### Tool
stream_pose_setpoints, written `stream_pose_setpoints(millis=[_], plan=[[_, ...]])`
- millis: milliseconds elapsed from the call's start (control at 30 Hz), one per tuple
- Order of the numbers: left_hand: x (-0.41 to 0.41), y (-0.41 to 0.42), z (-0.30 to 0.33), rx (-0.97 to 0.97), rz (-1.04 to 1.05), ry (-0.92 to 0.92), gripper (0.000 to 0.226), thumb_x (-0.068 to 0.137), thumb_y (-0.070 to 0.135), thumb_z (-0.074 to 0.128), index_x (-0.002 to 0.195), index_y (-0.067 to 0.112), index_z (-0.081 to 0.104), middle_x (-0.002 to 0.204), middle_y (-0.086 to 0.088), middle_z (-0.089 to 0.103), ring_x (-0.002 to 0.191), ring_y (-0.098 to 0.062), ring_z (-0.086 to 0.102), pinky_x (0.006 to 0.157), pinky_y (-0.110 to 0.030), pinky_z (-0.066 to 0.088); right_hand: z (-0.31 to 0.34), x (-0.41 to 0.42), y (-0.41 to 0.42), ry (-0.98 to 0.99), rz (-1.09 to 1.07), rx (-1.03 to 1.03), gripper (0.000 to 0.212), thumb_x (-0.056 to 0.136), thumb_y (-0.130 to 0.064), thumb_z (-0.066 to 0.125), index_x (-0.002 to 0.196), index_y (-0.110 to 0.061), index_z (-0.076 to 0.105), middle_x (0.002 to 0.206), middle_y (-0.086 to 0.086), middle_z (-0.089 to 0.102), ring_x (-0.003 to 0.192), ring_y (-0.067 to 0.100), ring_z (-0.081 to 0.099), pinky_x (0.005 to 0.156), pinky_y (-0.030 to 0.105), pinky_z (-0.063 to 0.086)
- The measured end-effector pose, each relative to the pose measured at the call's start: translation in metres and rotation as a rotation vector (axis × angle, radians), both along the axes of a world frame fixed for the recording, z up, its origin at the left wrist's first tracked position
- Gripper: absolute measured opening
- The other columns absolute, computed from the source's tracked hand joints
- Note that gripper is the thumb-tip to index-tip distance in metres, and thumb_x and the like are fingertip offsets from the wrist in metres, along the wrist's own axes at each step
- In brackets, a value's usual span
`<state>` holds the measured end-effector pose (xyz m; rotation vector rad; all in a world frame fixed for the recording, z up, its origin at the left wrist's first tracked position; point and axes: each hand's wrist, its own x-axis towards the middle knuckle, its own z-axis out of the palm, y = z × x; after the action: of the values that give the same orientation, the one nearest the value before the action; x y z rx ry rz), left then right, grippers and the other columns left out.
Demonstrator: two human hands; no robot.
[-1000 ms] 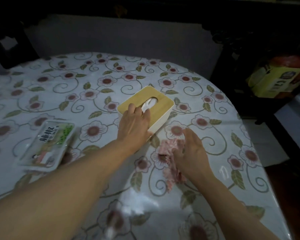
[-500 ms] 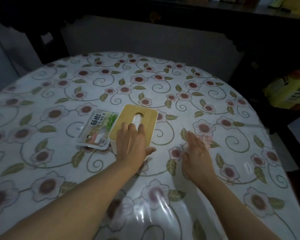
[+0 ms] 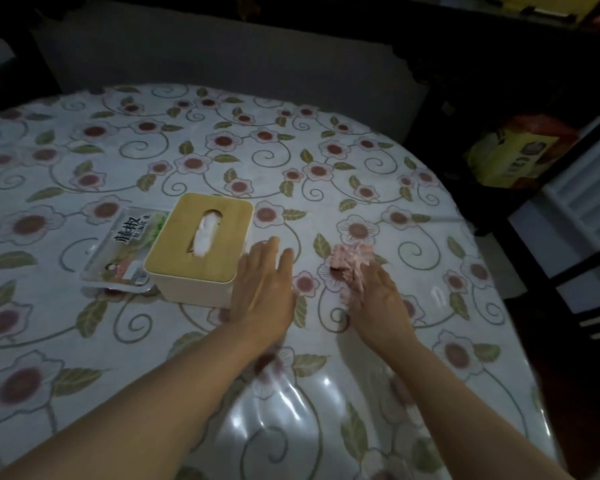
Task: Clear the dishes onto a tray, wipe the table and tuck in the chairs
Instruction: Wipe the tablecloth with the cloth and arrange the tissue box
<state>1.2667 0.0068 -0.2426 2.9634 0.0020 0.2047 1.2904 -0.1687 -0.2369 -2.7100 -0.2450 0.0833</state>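
On the floral tablecloth [image 3: 222, 140]: one tissue box [image 3: 201, 249], one packet [image 3: 125, 247]; your left hand [image 3: 262, 292] spread empty, your right hand [image 3: 378, 303] flat on one pink cloth [image 3: 352, 258].

The counter [image 3: 326, 109], rounded and covered in a glossy floral cloth, carries a tissue box [image 3: 198, 247] near its middle, a flat plastic packet [image 3: 122, 247] touching its left side, and a pink rag [image 3: 352, 261] toward the right edge.

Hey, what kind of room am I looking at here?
Probably a home dining room, dimly lit: a round table under a glossy floral tablecloth, a white tissue box with a wooden lid on it, and a dark wooden chair at the right edge.
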Motion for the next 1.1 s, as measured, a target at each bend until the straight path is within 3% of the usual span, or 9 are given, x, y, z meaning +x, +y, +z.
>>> stream_pose_setpoints(millis=[233,400,500,667,833,967,1100], plan=[[0.038,-0.024,-0.039,-0.077,0.074,0.187,0.067,0.087,0.013,0.05,0.146,0.02,0.017,0.155,-0.002,0.013,0.14,-0.023,0.012,0.114,-0.043,0.013,-0.052,0.06,-0.003,-0.031,0.071,0.027,0.062,0.093,-0.005,0.044,0.149,-0.014,0.019,0.158,0.01,0.013,0.145,0.025,0.014,0.113,0.032,0.022],[0.08,-0.038,-0.057,-0.096,0.142,0.192,0.068,0.089,0.018,0.046,0.148,0.022,0.012,0.157,0.001,0.011,0.142,-0.022,0.008,0.114,-0.046,0.01,-0.086,0.074,-0.002,-0.114,0.205,0.052,0.07,0.087,0.005,0.043,0.149,-0.019,0.023,0.158,0.002,0.014,0.147,0.023,0.006,0.115,0.024,0.0],[0.111,-0.039,-0.065,-0.114,0.208,0.199,0.069,0.088,0.012,0.042,0.149,0.022,0.011,0.158,0.001,0.007,0.144,-0.022,0.005,0.115,-0.048,0.008,-0.089,0.117,-0.024,-0.141,0.128,0.028,0.066,0.089,0.003,0.041,0.149,-0.016,0.022,0.158,0.005,0.016,0.146,0.024,0.011,0.118,0.028,0.01],[0.148,-0.024,-0.07,-0.095,0.306,0.117,0.057,0.092,0.012,0.039,0.146,0.016,0.022,0.156,0.0,0.016,0.143,-0.023,0.01,0.113,-0.048,0.016,-0.079,0.202,-0.056,-0.118,-0.081,-0.052,0.069,0.086,0.003,0.044,0.149,-0.005,0.017,0.157,0.019,0.003,0.145,0.033,0.002,0.117,0.037,0.01],[0.163,-0.004,-0.077,-0.117,0.29,0.04,0.051,0.094,0.01,0.036,0.144,0.01,0.03,0.153,-0.006,0.027,0.141,-0.025,0.018,0.113,-0.04,0.022,-0.078,0.256,-0.032,-0.091,-0.161,-0.057,0.063,0.088,-0.003,0.045,0.147,-0.002,0.023,0.156,0.021,0.012,0.143,0.033,0.013,0.115,0.04,0.017],[0.159,0.004,-0.079,-0.21,0.253,-0.018,0.049,0.096,0.01,0.037,0.144,0.013,0.035,0.152,-0.002,0.032,0.142,-0.019,0.022,0.114,-0.03,0.021,-0.084,0.276,0.024,-0.123,0.08,-0.016,0.058,0.088,-0.004,0.044,0.144,-0.007,0.032,0.155,0.014,0.022,0.141,0.028,0.024,0.113,0.034,0.024],[0.158,0.009,-0.078,-0.243,0.254,-0.012,0.055,0.093,0.008,0.039,0.146,0.015,0.029,0.154,0.0,0.028,0.142,-0.016,0.023,0.112,-0.029,0.024,-0.081,0.283,0.072,-0.121,0.33,0.057,0.057,0.088,-0.003,0.045,0.143,-0.017,0.039,0.154,0.003,0.028,0.139,0.022,0.029,0.11,0.028,0.023]])
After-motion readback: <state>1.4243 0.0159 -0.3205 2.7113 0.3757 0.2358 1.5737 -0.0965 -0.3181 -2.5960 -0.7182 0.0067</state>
